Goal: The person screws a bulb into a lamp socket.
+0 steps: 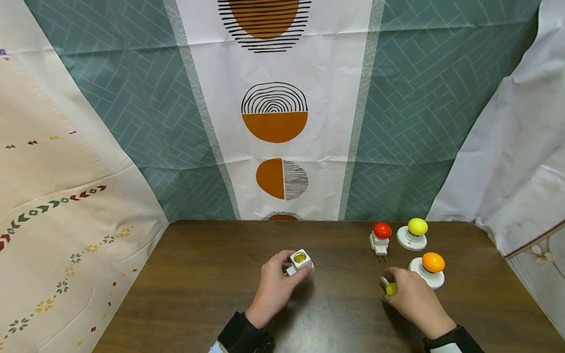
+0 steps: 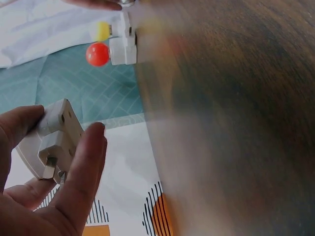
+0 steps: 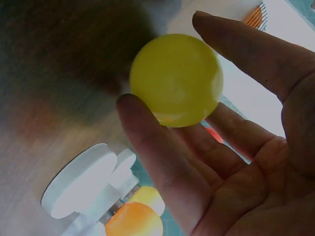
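Note:
My left hand (image 1: 275, 287) grips a white plug-in bulb socket (image 1: 302, 264) between thumb and fingers, held above the brown table. The socket's round brass-coloured opening faces up and holds no bulb. In the left wrist view, metal prongs (image 2: 49, 168) stick out of the socket (image 2: 59, 118). Off to the right, my right hand (image 1: 415, 296) pinches a yellow bulb (image 1: 391, 289), its silver screw base pointing up and left in the head view. The bulb's round yellow globe (image 3: 176, 81) fills the right wrist view's middle, hiding its base there.
At the table's back right, a red bulb (image 1: 382, 230) sits in a white plug-in socket (image 1: 379, 243). Beside it, another yellow bulb (image 1: 417, 226) and an orange bulb (image 1: 433, 263) stand in round white bases. Patterned cloth (image 1: 282, 73) hangs behind the table (image 1: 212, 274).

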Available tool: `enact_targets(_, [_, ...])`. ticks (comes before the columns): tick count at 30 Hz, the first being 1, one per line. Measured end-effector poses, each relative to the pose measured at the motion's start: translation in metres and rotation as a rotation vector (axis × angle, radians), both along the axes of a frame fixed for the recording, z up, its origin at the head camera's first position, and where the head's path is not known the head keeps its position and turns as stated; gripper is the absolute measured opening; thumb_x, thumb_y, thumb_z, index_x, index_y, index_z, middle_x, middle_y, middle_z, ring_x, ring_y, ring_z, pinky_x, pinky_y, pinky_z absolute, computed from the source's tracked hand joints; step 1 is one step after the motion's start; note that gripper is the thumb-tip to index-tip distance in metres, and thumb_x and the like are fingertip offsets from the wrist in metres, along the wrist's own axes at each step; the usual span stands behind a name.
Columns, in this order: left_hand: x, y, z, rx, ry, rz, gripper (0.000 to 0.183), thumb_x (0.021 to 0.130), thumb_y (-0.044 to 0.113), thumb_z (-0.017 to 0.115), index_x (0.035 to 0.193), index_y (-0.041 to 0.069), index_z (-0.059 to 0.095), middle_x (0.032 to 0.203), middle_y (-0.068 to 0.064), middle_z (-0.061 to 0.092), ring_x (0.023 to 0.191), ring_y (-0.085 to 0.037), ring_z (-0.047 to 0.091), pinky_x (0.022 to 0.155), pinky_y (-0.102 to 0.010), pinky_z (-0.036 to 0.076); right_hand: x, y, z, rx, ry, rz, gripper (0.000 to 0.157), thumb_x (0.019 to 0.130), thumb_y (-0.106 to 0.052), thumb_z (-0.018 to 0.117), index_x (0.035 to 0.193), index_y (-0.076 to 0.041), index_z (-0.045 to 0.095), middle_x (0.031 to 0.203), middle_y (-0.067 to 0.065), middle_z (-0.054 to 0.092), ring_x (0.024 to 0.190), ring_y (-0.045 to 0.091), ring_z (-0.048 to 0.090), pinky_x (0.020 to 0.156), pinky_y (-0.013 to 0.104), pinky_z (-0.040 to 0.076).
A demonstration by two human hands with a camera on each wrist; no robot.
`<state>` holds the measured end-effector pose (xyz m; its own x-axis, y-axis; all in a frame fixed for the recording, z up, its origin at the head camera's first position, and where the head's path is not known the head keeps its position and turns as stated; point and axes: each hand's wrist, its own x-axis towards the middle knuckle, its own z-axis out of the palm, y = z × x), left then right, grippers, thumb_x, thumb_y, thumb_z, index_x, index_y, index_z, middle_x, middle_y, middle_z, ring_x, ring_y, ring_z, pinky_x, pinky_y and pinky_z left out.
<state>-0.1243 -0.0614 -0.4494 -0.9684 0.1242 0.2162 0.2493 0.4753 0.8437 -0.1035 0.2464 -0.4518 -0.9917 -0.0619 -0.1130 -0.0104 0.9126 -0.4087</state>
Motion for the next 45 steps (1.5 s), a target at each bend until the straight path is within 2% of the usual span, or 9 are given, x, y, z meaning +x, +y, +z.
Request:
enact_targets(5, [0.001,0.001,0.001,0.018,0.002,-0.001,0.040,0.075,0.039,0.075,0.107,0.021,0.059,0.095,0.007,0.058,0.080,-0.011,0.056,0.060,-0.026,0.048,0.000,0.000,0.002,-0.014,0.003,0.006,0.048,0.062,-0.019,0.081,0.101,0.001,0.062,0.085,0.003,0.059,0.067,0.017,0.048,0.060,0.034,0.045])
enact_targets(8, [0.001,0.001,0.001,0.023,0.004,0.001,0.041,0.073,0.037,0.077,0.106,0.020,0.059,0.095,0.006,0.059,0.080,-0.010,0.057,0.060,-0.025,0.049,0.000,-0.003,0.006,-0.026,0.017,-0.002,0.048,0.062,-0.021,0.080,0.101,0.001,0.060,0.083,0.003,0.058,0.067,0.017,0.048,0.059,0.033,0.045])
enact_targets(14, [0.001,0.003,-0.002,0.053,-0.010,-0.011,0.041,0.073,0.038,0.077,0.106,0.020,0.060,0.096,0.005,0.059,0.081,-0.010,0.058,0.062,-0.025,0.049,0.002,-0.011,0.017,-0.111,0.137,-0.022,0.043,0.063,-0.023,0.077,0.097,-0.004,0.057,0.080,0.003,0.057,0.064,0.014,0.048,0.056,0.027,0.045])
enact_targets(19, [0.002,0.003,-0.002,0.077,-0.004,-0.010,0.040,0.072,0.035,0.079,0.104,0.020,0.060,0.096,0.004,0.060,0.081,-0.010,0.058,0.063,-0.026,0.049,0.001,-0.021,0.034,-0.181,0.209,0.008,0.036,0.067,-0.022,0.076,0.096,-0.011,0.059,0.082,-0.002,0.058,0.065,0.012,0.049,0.056,0.025,0.045])
enact_targets(25, [0.003,0.009,-0.003,0.091,0.005,-0.012,0.036,0.071,0.030,0.079,0.102,0.020,0.062,0.094,0.005,0.061,0.080,-0.009,0.058,0.065,-0.025,0.049,0.005,-0.033,0.054,-0.296,0.247,0.063,0.030,0.072,-0.021,0.076,0.099,-0.020,0.062,0.085,-0.008,0.058,0.068,0.010,0.050,0.059,0.025,0.045])
enact_targets(30, [0.007,0.016,-0.002,0.096,0.015,-0.008,0.035,0.070,0.027,0.079,0.100,0.019,0.062,0.090,0.005,0.061,0.077,-0.011,0.059,0.063,-0.025,0.049,0.005,-0.048,0.064,-0.371,0.297,0.089,0.032,0.080,-0.039,0.071,0.105,-0.021,0.061,0.090,-0.009,0.058,0.072,0.007,0.053,0.062,0.023,0.047])
enact_targets(34, [0.009,0.020,0.000,0.101,0.027,-0.009,0.036,0.070,0.029,0.079,0.099,0.018,0.062,0.090,0.004,0.062,0.078,-0.012,0.060,0.063,-0.025,0.049,0.003,-0.058,0.070,-0.398,0.281,0.089,0.037,0.082,-0.048,0.065,0.107,-0.021,0.061,0.094,-0.008,0.059,0.077,0.007,0.054,0.067,0.022,0.048])
enact_targets(41, [0.008,0.023,-0.003,0.103,0.044,-0.018,0.035,0.072,0.033,0.079,0.100,0.019,0.063,0.091,0.006,0.063,0.078,-0.009,0.060,0.062,-0.025,0.049,0.002,-0.068,0.076,-0.458,0.383,0.084,0.051,0.071,-0.038,0.079,0.110,-0.020,0.052,0.098,-0.009,0.061,0.079,0.004,0.056,0.068,0.027,0.049])
enact_targets(45, [0.007,0.024,-0.005,0.098,0.060,-0.039,0.036,0.072,0.032,0.079,0.102,0.020,0.063,0.093,0.008,0.062,0.080,-0.009,0.059,0.063,-0.024,0.049,0.002,-0.072,0.076,-0.514,0.437,0.107,0.047,0.066,-0.030,0.083,0.104,-0.024,0.055,0.095,-0.011,0.060,0.082,0.002,0.057,0.069,0.024,0.049])
